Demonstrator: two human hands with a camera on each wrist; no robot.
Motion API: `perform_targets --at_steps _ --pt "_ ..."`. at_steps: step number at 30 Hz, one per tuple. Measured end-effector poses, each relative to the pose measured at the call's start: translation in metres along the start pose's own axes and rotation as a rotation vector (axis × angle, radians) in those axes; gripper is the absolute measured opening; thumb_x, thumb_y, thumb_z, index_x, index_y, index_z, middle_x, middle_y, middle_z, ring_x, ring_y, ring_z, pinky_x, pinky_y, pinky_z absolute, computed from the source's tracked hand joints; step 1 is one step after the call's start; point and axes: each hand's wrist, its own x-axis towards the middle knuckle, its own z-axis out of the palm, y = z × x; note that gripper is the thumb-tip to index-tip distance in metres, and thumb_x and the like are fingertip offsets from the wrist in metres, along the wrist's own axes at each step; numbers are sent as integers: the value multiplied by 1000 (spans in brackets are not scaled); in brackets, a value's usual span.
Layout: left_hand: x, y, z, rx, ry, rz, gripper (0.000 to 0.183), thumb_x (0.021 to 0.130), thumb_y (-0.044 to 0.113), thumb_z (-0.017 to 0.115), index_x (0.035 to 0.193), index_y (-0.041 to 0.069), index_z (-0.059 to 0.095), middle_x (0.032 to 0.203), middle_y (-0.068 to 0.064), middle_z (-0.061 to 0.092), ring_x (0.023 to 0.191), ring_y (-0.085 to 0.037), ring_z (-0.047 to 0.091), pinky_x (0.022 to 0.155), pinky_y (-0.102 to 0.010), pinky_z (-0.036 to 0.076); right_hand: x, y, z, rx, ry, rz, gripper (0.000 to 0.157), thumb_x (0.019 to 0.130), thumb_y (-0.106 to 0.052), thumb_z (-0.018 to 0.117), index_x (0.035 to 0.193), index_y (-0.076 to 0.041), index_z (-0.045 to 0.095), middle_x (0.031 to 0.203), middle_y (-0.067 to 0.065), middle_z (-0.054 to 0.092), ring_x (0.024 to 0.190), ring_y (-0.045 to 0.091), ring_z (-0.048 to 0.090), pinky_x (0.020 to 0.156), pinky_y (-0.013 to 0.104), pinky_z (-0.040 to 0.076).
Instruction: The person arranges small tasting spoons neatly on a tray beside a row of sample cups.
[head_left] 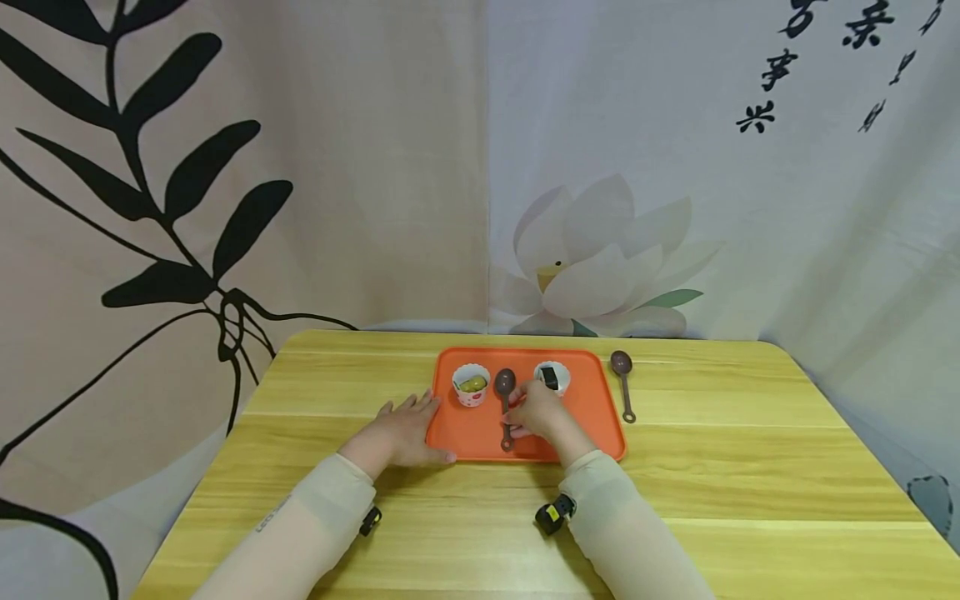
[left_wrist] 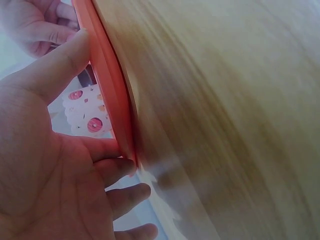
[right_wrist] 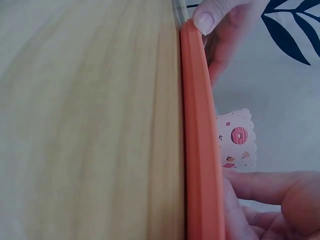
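Observation:
An orange tray (head_left: 465, 446) lies on the table. My left hand (head_left: 408, 429) rests at its left front corner, thumb on the front rim and fingers spread along the left rim. In the left wrist view those fingers of the left hand (left_wrist: 65, 165) look nearly straight. My right hand (head_left: 543, 412) is over the tray and pinches the handle of a dark brown spoon (head_left: 506, 382), whose bowl points away from me. The right wrist view shows curled fingers of the right hand (right_wrist: 280, 200) behind the rim; the spoon is hidden there.
On the tray stand a paper cup (head_left: 471, 397) with greenish-yellow pieces, left of the spoon, and a white cup (head_left: 564, 377) with a black-and-white piece, behind the right hand. A second brown spoon (head_left: 622, 364) lies on the wooden table (head_left: 720, 467) right of the tray. A printed curtain hangs behind.

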Motion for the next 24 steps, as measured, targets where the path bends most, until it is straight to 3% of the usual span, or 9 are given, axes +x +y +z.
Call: perform_targets --at_steps 24 --pt "-3 1 -1 1 4 5 105 85 64 67 158 2 25 165 -16 20 150 -42 19 117 -64 13 0 2 3 13 -7 15 22 87 10 71 103 5 56 85 15 62 64 22 69 62 35 61"
